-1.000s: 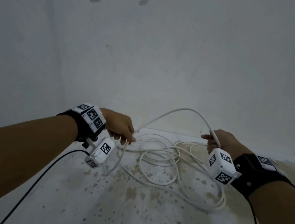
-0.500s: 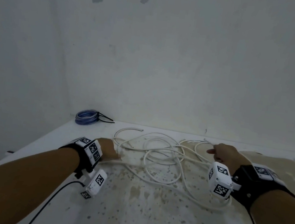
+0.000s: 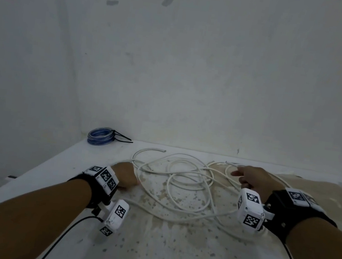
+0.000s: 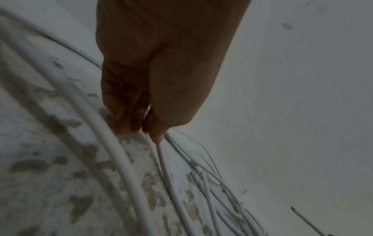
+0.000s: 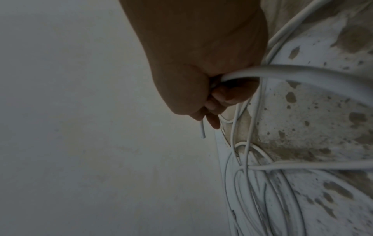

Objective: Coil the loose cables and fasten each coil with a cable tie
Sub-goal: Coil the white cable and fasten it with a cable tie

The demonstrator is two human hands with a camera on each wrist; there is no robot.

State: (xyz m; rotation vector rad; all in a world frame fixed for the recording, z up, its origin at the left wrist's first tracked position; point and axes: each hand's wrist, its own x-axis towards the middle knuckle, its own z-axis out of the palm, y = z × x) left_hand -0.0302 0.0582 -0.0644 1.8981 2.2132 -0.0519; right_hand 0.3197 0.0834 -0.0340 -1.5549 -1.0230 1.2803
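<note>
Left hand (image 3: 126,176) low at the near-left edge of the tangle, fingers (image 4: 139,115) curled together and pinched on a strand of the white cable (image 3: 189,179), the strand running out from between the fingertips across the stained table (image 3: 172,248); fingertips down against the tabletop in the left wrist view. Right hand (image 3: 255,179) at the far-right edge of the same tangle, fingers (image 5: 220,99) folded round a thick run of white cable, forefinger stretched forward; a short cut end (image 5: 202,131) poking out below thumb and finger in the right wrist view; grip closed, not loose. White cable sprawled in slack, uneven loops between the two hands, partly lifted nowhere visible, one free end (image 3: 159,149) lying toward the back wall. Well apart, in the far-left corner of the table: a blue coil (image 3: 100,136) lying flat, bound with a black cable tie (image 3: 121,138) whose tails stick out to the right.
</note>
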